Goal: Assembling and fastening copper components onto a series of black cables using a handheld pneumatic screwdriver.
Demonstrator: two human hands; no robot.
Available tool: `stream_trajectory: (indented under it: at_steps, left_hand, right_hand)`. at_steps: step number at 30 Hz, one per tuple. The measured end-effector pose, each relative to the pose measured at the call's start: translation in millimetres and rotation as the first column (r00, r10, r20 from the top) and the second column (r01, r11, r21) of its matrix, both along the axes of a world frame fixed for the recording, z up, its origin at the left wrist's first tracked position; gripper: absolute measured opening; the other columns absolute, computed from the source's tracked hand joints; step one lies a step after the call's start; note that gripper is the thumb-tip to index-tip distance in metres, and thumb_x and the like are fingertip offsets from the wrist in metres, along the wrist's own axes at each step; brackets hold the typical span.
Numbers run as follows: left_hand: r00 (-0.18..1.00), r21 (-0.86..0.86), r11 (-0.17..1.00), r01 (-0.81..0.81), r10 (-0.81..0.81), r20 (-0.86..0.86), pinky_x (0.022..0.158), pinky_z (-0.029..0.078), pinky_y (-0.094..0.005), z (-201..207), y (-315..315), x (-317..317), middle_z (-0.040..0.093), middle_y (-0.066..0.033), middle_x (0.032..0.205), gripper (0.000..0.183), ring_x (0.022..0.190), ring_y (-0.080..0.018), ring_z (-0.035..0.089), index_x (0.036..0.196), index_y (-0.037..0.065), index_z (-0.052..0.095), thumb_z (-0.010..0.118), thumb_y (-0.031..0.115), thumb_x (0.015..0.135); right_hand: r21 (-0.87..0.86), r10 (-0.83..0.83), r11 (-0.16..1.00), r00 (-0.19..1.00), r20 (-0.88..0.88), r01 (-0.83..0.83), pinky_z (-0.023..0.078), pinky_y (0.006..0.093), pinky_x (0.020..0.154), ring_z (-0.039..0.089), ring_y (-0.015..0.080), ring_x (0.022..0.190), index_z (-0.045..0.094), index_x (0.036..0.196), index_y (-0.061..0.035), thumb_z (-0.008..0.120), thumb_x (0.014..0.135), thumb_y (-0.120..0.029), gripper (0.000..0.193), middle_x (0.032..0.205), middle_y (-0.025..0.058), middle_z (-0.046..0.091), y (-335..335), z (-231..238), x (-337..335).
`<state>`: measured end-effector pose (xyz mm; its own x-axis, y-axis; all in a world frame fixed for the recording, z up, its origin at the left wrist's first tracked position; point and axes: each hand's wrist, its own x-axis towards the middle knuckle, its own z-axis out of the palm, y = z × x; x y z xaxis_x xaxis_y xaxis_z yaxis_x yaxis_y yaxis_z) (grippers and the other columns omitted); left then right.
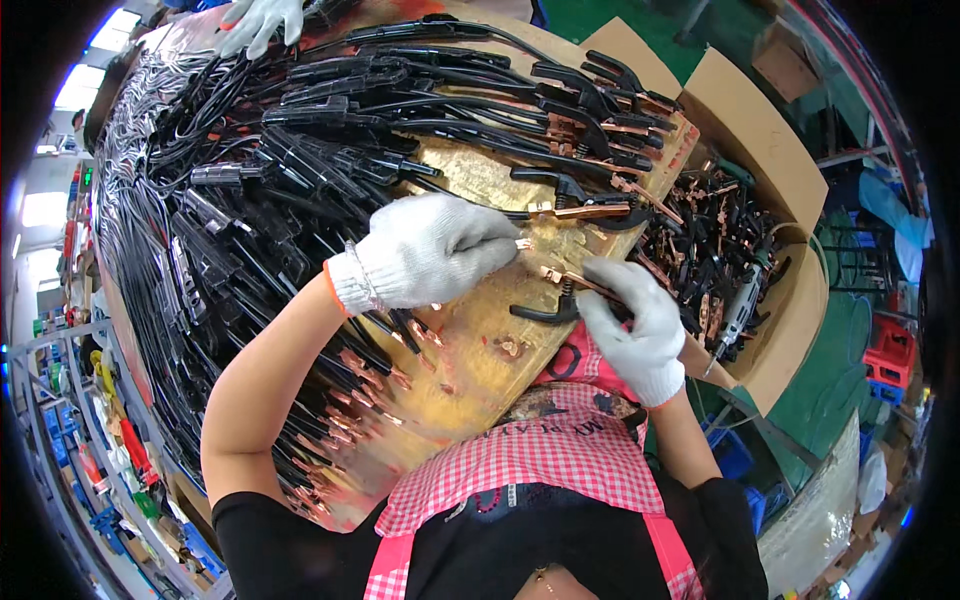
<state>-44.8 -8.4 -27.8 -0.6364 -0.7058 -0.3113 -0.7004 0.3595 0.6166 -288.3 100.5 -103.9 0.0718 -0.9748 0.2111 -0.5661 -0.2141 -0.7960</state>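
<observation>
In a white knit glove, my left hand (430, 250) pinches a cable end with a small copper tip (523, 244) that pokes out past the fingers. My right hand (635, 325), gloved the same way, grips a welding clamp (543, 314) with copper jaws and a black lever, close to the table's edge. A small gap separates the copper tip from the clamp's copper end. Just beyond both hands lies another black and copper clamp (590, 208) on the worn, yellowish tabletop (470, 375).
Black cables with bare copper ends (345, 425) cover the table's left side. Finished-looking clamps (570, 120) lie along the far edge. At the right, an open cardboard box (800, 320) holds loose clamp parts and a power screwdriver (742, 305). Another person's gloved hand (262, 22) rests on the far-left cables.
</observation>
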Motion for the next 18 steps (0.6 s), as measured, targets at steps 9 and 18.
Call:
stream_trajectory:
  at_steps: [9, 18]
  left_hand:
    - [0.999, -0.026, 0.999, 0.033, -0.033, -0.004, 0.070, 0.055, -0.0363, -2.3, 0.5, 0.3, 0.071, -0.0155, 0.087, 0.028, 0.079, -0.0302, 0.071, 0.107, 0.009, 0.074, 0.064, 0.032, 0.095]
    - [0.998, -0.083, 0.996, 0.035, -0.039, -0.046, 0.073, 0.056, -0.0358, -3.7, 3.9, 5.4, 0.073, -0.0139, 0.089, 0.025, 0.082, -0.0298, 0.071, 0.104, 0.009, 0.075, 0.064, 0.030, 0.095]
  right_hand:
    - [0.150, 0.290, 0.957, 0.840, -0.459, -0.249, 0.050, 0.0466, 0.078, 0.065, 0.0347, 0.088, 0.063, 0.125, -0.0128, 0.068, 0.087, -0.033, 0.043, 0.092, 0.0132, 0.065, -19.1, 22.3, 18.1]
    - [0.195, 0.328, 0.942, 0.871, -0.366, -0.273, 0.049, 0.0462, 0.076, 0.065, 0.0338, 0.086, 0.069, 0.096, -0.0127, 0.075, 0.079, -0.032, 0.026, 0.090, 0.0125, 0.065, -17.9, 22.6, 16.0]
